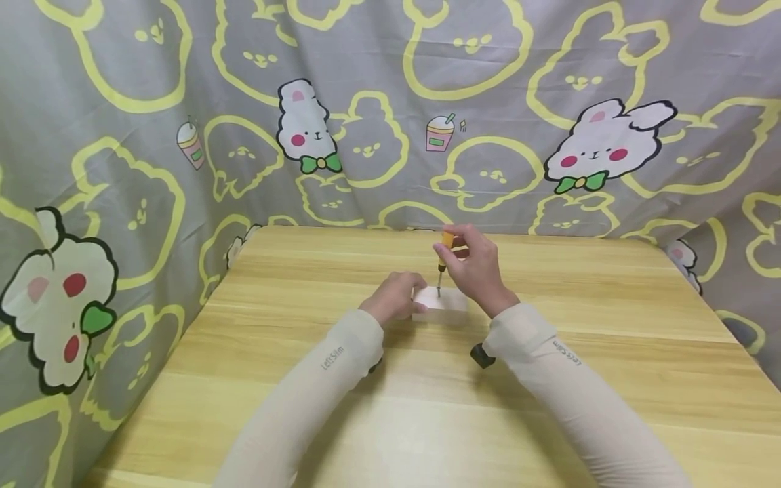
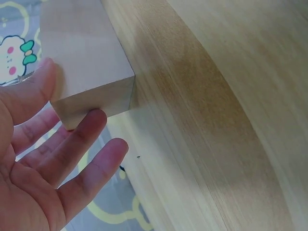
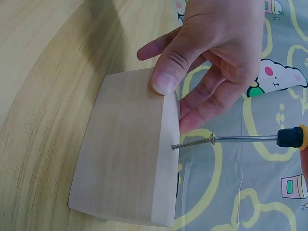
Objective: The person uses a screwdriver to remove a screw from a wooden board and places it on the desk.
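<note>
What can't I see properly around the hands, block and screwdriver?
Handle end of the screwdriver: right wrist view, cut off by the right edge.
Most of the right hand: right wrist view, cut off there too.
Tip of the screw: right wrist view, too small to tell how deep.
Top of the screw's head: right wrist view, covered by the screwdriver's tip.
Underside of the block: head view, hidden by the table.

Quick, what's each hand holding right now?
Left hand: closed, holding the wooden block at one end.
Right hand: closed, holding the screwdriver by its handle.
</note>
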Tool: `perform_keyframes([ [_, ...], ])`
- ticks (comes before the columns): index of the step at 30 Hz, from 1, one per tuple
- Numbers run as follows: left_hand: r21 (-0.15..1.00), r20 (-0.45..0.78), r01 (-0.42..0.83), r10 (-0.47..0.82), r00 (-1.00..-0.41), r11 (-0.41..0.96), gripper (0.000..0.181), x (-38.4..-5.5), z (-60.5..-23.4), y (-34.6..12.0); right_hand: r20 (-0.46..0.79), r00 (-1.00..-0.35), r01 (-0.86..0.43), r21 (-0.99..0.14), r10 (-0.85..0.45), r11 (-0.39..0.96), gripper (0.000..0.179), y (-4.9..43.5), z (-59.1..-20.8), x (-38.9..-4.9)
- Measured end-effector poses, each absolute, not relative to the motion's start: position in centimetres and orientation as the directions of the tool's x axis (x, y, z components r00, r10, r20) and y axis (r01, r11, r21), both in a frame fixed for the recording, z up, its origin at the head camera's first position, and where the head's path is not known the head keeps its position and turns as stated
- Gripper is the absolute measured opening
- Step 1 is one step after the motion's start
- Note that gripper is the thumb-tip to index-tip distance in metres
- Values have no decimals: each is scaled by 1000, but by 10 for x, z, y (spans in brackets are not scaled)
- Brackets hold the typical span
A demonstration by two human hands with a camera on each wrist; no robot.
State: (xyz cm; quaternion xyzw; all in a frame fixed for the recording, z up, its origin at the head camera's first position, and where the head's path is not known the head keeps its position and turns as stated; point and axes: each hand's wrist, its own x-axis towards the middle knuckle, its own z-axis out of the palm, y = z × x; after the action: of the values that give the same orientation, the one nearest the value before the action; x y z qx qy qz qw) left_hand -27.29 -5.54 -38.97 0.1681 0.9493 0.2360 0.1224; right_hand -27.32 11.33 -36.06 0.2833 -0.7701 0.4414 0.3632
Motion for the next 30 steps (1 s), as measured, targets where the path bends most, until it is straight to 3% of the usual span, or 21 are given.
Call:
perform_keyframes([
  [10, 482, -158, 258, 373, -914, 837, 51, -272, -387, -53, 779, -612, -755, -525, -134, 392, 26, 119, -360, -274],
  [22, 474, -154, 267, 378, -913, 839, 51, -272, -386, -55, 834, -542, -792, -463, -107, 398, 32, 108, -345, -261],
  [30, 470, -144, 276, 382, -913, 838, 50, -271, -386, -54, 818, -567, -779, -495, -97, 384, 27, 112, -358, -274],
])
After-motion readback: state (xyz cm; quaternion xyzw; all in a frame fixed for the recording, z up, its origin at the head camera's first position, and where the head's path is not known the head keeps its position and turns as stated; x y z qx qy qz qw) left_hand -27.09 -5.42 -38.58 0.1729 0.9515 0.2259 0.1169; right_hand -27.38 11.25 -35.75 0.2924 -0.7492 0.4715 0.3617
